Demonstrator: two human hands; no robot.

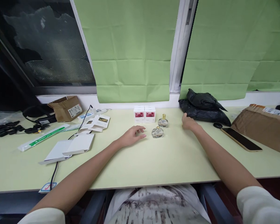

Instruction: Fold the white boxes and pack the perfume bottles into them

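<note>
Black bag — right of bottles

A plain indoor workroom, perhaps an office or study; I cannot tell which from here. A long, pale yellow-green table stands against a window with dark glass, partly covered by green sheets. An opened carton, a larger brown box, a black plastic bag, a phone and a black cable make it look like a working desk.

Arms stretched forward, left hand loosely cupped, right hand curled
</note>
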